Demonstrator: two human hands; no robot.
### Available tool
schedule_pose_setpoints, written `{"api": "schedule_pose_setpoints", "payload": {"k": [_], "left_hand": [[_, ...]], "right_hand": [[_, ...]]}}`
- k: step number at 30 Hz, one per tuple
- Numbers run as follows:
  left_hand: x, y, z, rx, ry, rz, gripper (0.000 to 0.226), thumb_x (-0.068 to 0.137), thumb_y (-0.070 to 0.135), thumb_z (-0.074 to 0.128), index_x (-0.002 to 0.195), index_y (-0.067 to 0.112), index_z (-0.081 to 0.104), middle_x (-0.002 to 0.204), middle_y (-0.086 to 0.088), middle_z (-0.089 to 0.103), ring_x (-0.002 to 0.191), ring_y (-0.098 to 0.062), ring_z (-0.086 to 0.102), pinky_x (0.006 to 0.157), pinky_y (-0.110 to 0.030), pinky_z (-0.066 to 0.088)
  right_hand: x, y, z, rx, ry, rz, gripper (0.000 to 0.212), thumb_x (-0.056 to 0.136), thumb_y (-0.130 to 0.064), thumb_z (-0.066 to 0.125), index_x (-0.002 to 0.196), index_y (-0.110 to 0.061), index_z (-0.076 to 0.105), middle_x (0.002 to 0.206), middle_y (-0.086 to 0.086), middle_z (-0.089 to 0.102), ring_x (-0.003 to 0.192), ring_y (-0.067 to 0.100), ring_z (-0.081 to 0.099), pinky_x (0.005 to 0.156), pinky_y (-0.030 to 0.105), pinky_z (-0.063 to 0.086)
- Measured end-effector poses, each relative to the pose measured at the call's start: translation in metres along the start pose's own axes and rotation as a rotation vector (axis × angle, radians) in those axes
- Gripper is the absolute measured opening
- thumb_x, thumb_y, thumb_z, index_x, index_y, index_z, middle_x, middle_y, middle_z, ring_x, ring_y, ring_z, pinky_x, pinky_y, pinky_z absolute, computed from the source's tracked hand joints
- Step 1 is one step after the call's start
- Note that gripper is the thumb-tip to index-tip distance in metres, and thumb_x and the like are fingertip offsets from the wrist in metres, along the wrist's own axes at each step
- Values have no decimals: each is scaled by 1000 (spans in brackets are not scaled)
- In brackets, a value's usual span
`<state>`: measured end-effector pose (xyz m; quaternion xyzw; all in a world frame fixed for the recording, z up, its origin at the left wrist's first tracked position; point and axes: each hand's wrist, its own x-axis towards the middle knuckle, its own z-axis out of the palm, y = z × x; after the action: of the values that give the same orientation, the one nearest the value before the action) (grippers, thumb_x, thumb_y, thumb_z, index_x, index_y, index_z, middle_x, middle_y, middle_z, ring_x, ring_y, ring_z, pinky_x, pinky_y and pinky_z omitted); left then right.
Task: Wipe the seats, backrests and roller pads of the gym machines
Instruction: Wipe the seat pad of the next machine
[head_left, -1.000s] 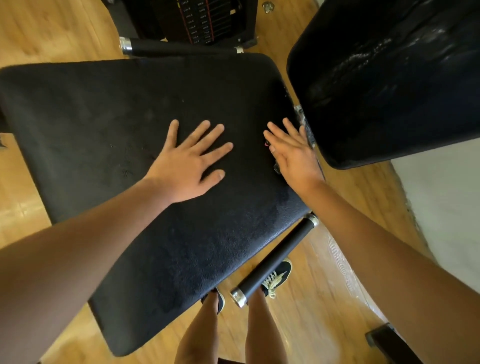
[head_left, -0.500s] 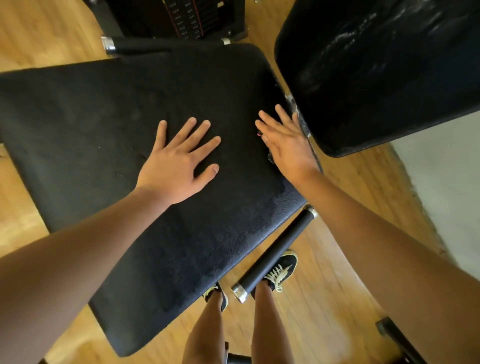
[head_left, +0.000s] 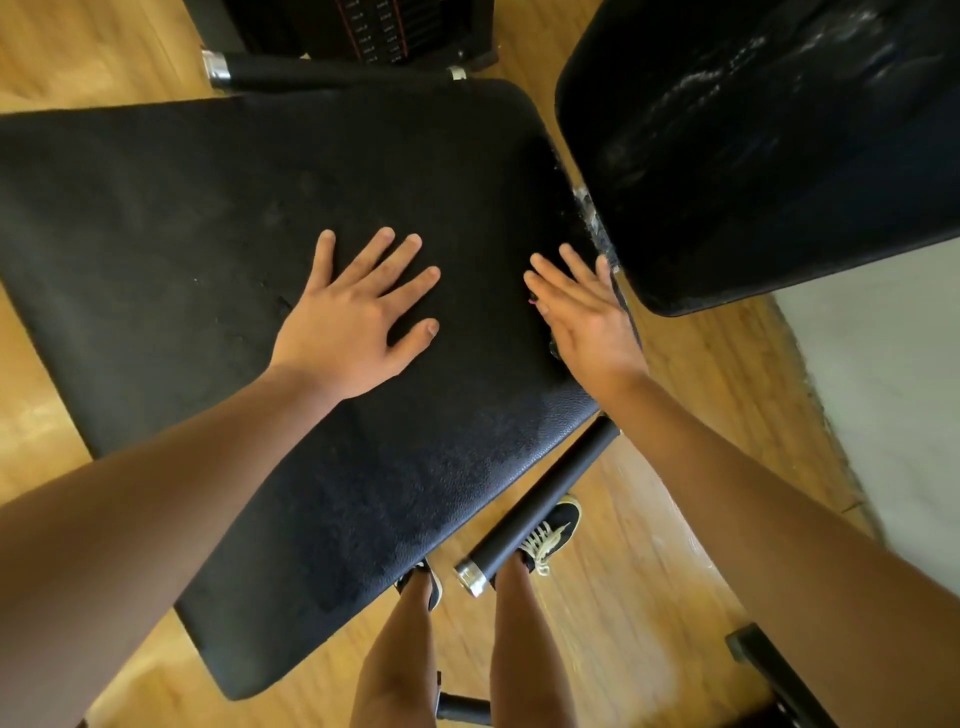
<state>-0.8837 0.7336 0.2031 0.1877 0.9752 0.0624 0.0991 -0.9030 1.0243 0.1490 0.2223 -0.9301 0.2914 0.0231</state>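
At the far left, wooden floor (head_left: 57, 52) shows past the edge of the black padded seat (head_left: 171, 244), which fills most of the view from the head camera and lies flat beneath the person. The left hand (head_left: 353, 332) rests palm-down near the middle of the seat, fingers spread and flat, gripping nothing; it reads as a bracing hand, taking the person's weight as they lean over the pad. Just right of it the right hand (head_left: 587, 322) lies near the seat's right edge, fingers straight and together, also flat and holding nothing that can be seen; no cloth is visible under either palm, though a small pink speck shows by its fingertips. Below, a black handle bar (head_left: 540, 504) with a chrome end cap juts out from under the seat, above the person's shoes. To the right, just beside the right hand, the black backrest (head_left: 753, 171) rises tilted, with whitish streaks across its surface, likely dust or drying residue that would need wiping. Farthest right lies a pale mat (head_left: 883, 395).
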Motion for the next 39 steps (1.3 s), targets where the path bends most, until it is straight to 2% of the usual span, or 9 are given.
{"api": "schedule_pose_setpoints", "payload": {"k": [2,6,10,18,21,24,30,36,39], "left_hand": [[0,-1,0,3,-3,-4,60,105,57,30,153,25,47,166,-5,31,157,-27,20,123,-66,9],[0,0,0,-1,2,-4,60,104,57,32,153,26,46,166,-5,31,157,-27,20,123,-66,9],[0,-1,0,-10,3,-2,59,104,56,33,153,25,46,166,-5,32,157,-27,19,123,-66,9],[1,-1,-1,-11,-7,-6,59,104,56,31,153,27,46,167,-4,30,157,-26,18,123,-66,11],[2,-1,0,-2,-19,-13,60,104,57,30,155,29,44,167,-3,29,157,-25,16,123,-65,10],[3,-1,1,15,-25,-21,60,104,58,29,155,30,43,168,-2,28,158,-24,15,124,-64,9],[3,-1,4,46,-12,-18,59,104,57,30,154,30,45,166,-3,31,157,-25,19,123,-65,13],[1,-3,7,60,14,-11,57,103,56,34,153,30,46,166,-2,31,156,-24,20,123,-64,15],[2,-2,8,60,12,-5,56,104,55,34,153,30,46,166,-3,32,156,-25,21,123,-65,16]], "right_hand": [[3,1,2,3,2,-4,36,94,2,67,130,-2,67,140,13,63,138,41,50,119,63,26],[-21,0,-3,19,-1,18,36,98,-2,63,134,-5,65,144,10,60,142,35,46,127,47,11],[-60,-10,-13,-2,-33,34,37,96,1,63,133,-4,65,143,11,60,140,35,49,122,61,21],[-59,-5,-14,12,-51,-73,33,104,-14,47,126,-1,68,134,15,66,135,34,51,129,44,8],[-37,-3,-17,73,-49,-84,37,108,-18,42,124,1,69,133,17,66,136,32,50,129,44,10],[1,-4,-13,56,5,-99,29,100,-6,57,125,-2,70,136,12,65,137,32,52,123,58,22],[111,-2,15,9,69,-90,30,97,-6,59,125,-6,71,136,10,66,136,33,53,125,41,8],[204,17,41,10,21,-54,27,96,-6,59,119,-2,74,131,17,68,132,44,55,119,55,13],[217,20,40,-58,-62,-24,29,99,-5,56,124,-1,71,138,16,63,140,44,46,122,57,12]]}}
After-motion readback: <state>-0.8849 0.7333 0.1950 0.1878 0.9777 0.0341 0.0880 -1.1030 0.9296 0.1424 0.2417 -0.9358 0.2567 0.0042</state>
